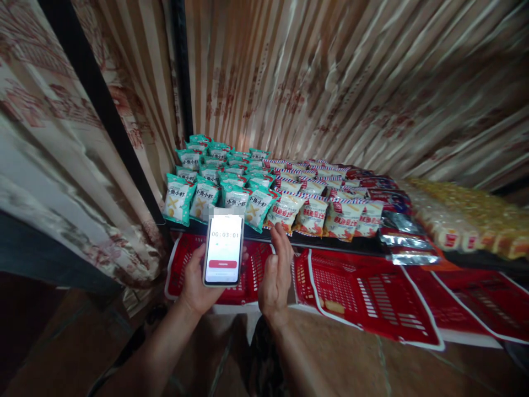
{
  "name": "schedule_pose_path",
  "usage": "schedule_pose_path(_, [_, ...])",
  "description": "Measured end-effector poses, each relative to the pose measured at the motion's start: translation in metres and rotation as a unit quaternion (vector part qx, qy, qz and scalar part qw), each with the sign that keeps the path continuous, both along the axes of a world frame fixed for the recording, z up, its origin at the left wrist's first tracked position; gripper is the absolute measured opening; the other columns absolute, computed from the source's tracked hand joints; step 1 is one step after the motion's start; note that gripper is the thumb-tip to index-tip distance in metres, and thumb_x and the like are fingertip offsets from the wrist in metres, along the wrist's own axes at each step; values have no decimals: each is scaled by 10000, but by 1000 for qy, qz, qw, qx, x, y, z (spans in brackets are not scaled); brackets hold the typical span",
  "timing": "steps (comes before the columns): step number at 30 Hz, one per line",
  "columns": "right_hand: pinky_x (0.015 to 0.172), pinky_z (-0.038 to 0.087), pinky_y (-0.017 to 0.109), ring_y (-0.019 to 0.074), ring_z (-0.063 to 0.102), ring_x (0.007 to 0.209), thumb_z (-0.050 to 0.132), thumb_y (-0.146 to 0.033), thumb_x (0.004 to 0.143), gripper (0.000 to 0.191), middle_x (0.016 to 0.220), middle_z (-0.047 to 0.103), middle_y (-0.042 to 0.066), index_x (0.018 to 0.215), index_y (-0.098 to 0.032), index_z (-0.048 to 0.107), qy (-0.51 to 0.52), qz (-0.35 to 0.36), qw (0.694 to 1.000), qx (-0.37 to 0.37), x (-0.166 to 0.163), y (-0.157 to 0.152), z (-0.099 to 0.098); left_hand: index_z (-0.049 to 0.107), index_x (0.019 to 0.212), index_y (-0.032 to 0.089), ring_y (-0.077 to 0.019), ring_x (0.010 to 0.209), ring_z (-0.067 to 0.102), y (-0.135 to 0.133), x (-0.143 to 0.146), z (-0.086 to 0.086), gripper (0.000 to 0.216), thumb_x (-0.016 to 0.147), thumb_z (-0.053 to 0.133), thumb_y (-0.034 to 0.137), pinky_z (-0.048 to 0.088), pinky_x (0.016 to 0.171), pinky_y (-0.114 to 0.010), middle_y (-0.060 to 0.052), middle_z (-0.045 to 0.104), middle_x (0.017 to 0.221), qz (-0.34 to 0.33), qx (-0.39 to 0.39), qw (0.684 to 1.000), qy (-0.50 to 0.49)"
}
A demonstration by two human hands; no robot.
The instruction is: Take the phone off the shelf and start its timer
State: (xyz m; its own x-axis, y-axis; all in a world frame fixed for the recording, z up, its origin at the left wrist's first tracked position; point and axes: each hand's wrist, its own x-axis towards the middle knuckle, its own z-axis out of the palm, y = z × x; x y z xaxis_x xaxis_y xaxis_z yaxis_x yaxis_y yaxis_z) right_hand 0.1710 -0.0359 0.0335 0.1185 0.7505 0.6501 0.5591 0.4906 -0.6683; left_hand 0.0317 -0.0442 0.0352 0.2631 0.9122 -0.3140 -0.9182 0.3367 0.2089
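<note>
My left hand grips a smartphone upright; its white screen shows a timer reading and a red button. My right hand hovers just right of the phone, fingers together and slightly curled, holding nothing. Both hands sit in front of a dark shelf stocked with snack bags. Teal snack packets fill the shelf's left part, directly behind the phone. Red-and-white snack packets lie to their right.
Red plastic baskets stand below the shelf, along the floor. Dark and silver packets and yellow packets fill the shelf's right side. Patterned curtain fabric hangs behind and on the left. A black post rises at the left.
</note>
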Motion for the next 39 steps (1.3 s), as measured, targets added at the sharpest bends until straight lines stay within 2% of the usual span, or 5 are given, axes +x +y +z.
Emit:
schedule_pose_path(3, [1069, 278, 517, 214, 327, 1336, 252, -312, 947, 422, 1423, 387, 75, 1342, -244, 385, 0, -3, 1000, 1, 0, 0, 1, 481, 1297, 70, -313, 1007, 625, 2, -1, -2, 528, 864, 413, 366, 434, 927, -477, -179, 676, 1066, 10, 4, 1000, -2])
schedule_pose_path(11, [1069, 279, 514, 215, 335, 1328, 243, -323, 948, 423, 1417, 396, 67, 1333, -243, 400, 0, 1, 1000, 4, 0, 2, 1, 592, 1183, 77, -316, 1014, 622, 5, -4, -8, 482, 873, 389, 384, 436, 925, -471, -196, 672, 1070, 10, 34, 999, -7])
schedule_pose_path(26, [1058, 281, 492, 210, 361, 1308, 242, -321, 948, 404, 1389, 422, 73, 1281, -232, 452, -2, -6, 1000, -3, -1, 2, -1, 604, 1184, 109, -317, 1075, 591, 9, -10, -17, 475, 880, 389, 404, 412, 954, -478, -186, 657, 1116, -5, 90, 996, -30])
schedule_pose_path(39, [1047, 310, 493, 212, 381, 1289, 244, -303, 947, 400, 1369, 440, 72, 1273, -237, 467, -4, -1, 1000, 7, -5, 13, 2, 469, 1327, 133, -310, 1074, 593, 22, -14, -20, 543, 874, 404, 424, 419, 944, -463, -174, 650, 1137, -7, 84, 996, -24])
